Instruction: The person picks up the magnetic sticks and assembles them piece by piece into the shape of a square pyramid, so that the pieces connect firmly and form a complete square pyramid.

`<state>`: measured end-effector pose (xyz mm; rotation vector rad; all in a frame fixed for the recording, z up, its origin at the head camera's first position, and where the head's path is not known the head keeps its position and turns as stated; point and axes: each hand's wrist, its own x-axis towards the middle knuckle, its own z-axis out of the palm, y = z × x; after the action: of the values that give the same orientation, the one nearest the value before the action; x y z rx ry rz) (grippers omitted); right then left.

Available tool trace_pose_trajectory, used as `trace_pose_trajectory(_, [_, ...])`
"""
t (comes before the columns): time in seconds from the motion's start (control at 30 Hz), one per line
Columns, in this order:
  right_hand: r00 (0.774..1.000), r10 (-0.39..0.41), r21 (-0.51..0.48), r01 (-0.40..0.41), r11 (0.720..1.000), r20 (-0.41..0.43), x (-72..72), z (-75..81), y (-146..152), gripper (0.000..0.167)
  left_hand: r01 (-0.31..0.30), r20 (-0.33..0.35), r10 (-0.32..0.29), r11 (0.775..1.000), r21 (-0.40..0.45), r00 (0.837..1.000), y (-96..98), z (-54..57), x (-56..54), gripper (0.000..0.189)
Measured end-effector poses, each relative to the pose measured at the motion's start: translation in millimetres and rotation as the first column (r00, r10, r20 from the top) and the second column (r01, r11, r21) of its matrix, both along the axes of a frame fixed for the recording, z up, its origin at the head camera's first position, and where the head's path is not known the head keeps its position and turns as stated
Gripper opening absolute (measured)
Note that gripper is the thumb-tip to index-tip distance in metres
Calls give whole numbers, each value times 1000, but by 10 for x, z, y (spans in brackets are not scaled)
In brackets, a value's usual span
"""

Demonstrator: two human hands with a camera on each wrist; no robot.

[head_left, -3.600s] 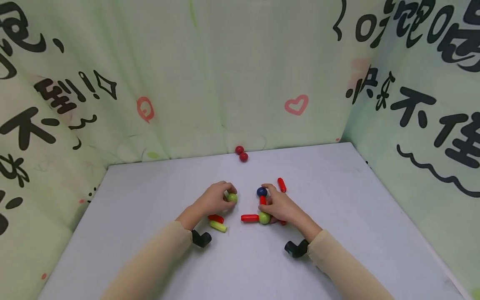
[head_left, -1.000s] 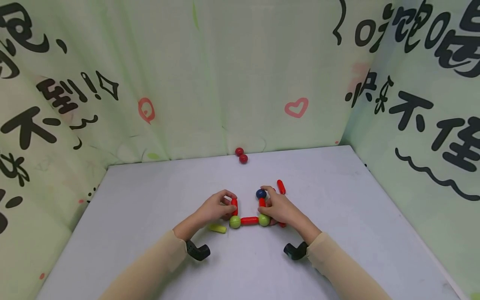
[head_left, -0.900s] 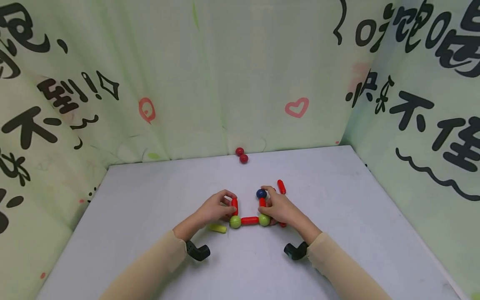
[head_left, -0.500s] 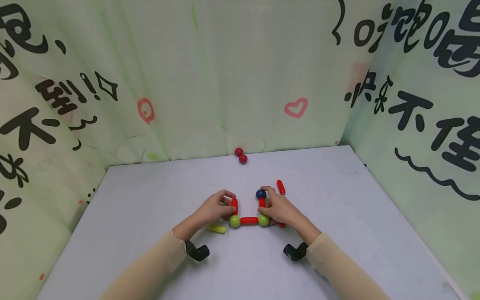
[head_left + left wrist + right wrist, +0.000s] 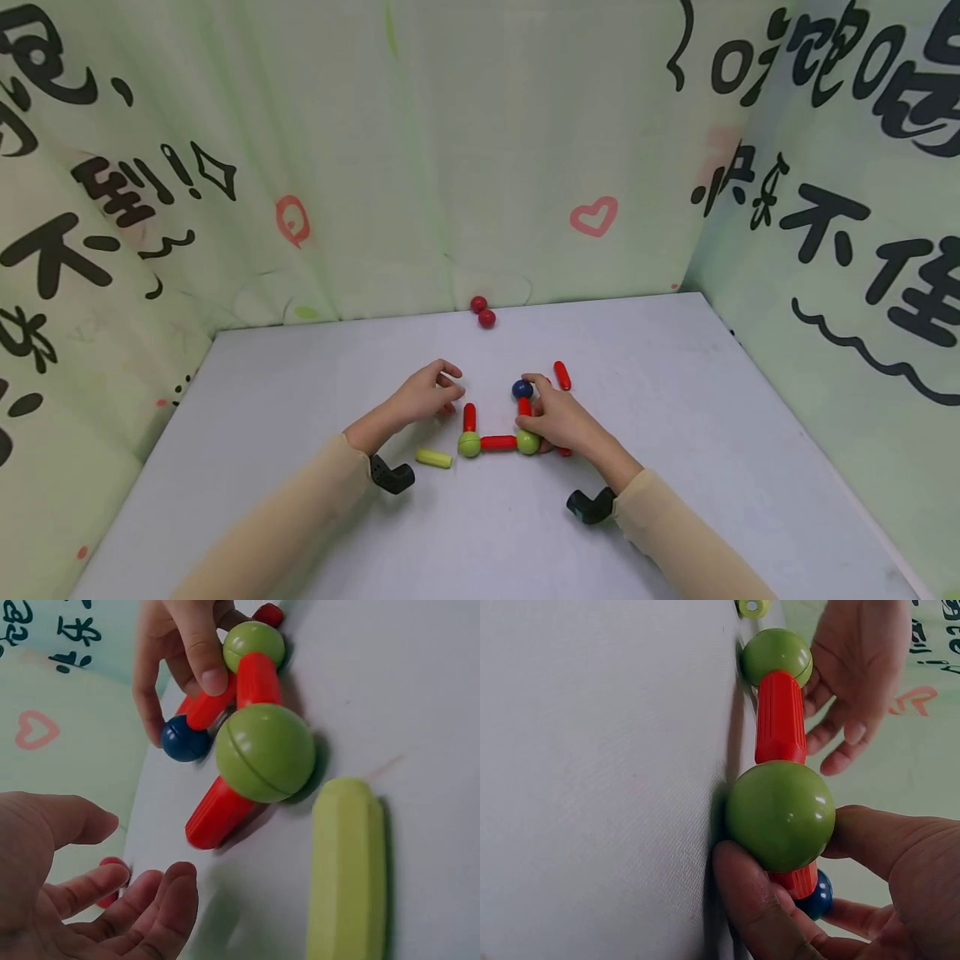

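Bridging the left green ball and the right green ball, the red crossbar lies on the white desk in front of you. From the crossbar's left end, the red left side rod points away from you. From its right end, the red right side rod also points away, tipped with a dark blue ball, so the pieces make a U with its gap on the far side.

Your right hand, at the crossbar's right end, has its grip drawn in and holding the right side rod, with a fingertip on the dark blue ball. Your left hand, beyond the crossbar and to its left, hangs above the desk with its grip wide, thumb and fingers parted, near the left side rod but apart from it.

Left of the crossbar lies a yellow-green rod. Right of the crossbar, your right hand partly hides a red piece; a loose red rod lies beyond the crossbar and to its right. Well beyond the crossbar, two red balls sit together near the desk's far edge, before a pale green curtain.
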<state>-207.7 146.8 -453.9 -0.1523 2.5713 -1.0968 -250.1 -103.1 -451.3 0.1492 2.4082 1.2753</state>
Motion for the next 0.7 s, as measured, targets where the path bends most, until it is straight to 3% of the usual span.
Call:
trace_pose_trajectory(0.2, [1000,-3,6,3,1000,-1,-4,-10,0,75,51,-78,-59,993,-105,995,54,130,-270,29])
trace_pose_trajectory(0.33, [1000,-1,17,1,1000,4,-5,3,-17,76,71,-154,-106,973,-218,982,123,162,-481,28])
trace_pose_trajectory(0.5, [1000,12,67,-11,998,-12,17,40,-37,77,97,-226,-185,930,-354,956,275,184,-663,31])
trace_pose_trajectory(0.7, [997,15,132,-5,991,-77,69,100,-52,69,171,-252,-323,860,-481,912,460,173,-774,42])
